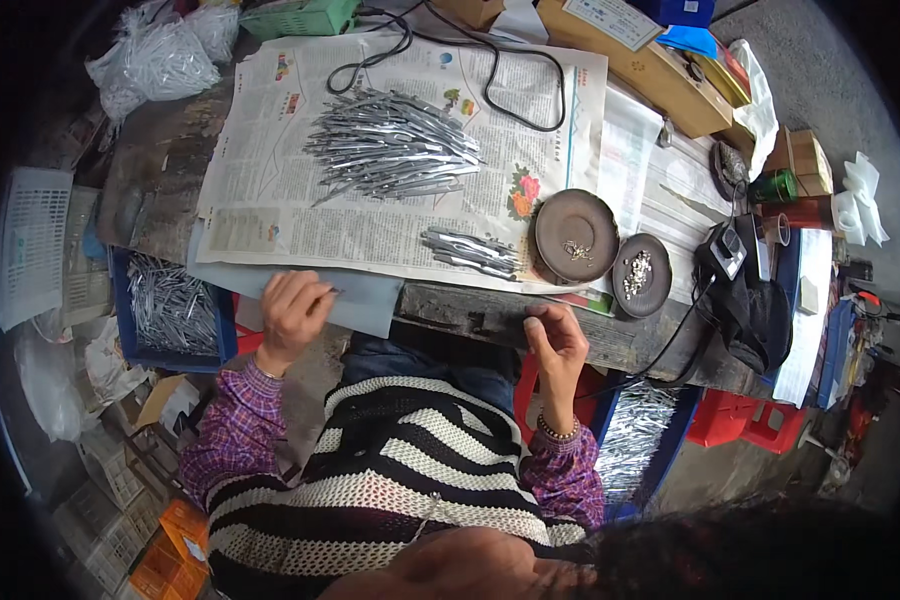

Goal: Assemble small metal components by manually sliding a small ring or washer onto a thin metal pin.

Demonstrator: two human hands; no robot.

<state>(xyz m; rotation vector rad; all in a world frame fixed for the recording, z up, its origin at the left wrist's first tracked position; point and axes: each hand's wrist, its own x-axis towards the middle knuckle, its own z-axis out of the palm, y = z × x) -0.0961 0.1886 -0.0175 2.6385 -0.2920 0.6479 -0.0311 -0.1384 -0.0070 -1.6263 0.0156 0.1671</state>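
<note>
a thin metal piece (328, 292) is pinched in the closed fingers of the left hand (292, 310) at the near edge of the newspaper (270, 180). the right hand (555, 340) is held with fingertips pressed together above the table edge (470, 310), though what it grips is too small to be told. a small pile of metal pieces (470, 252) lies just beside a brown dish (575, 235), and a large heap (395, 145) is spread farther back.

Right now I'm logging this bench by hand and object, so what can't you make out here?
Head view only:
- Left hand: a thin metal piece shows at the fingertips, too small to identify.
- Right hand: fingers curled, so any contents are hidden.
- Small parts in the two brown dishes: too tiny to tell.
- Blue bin: partly under the table edge.
</note>
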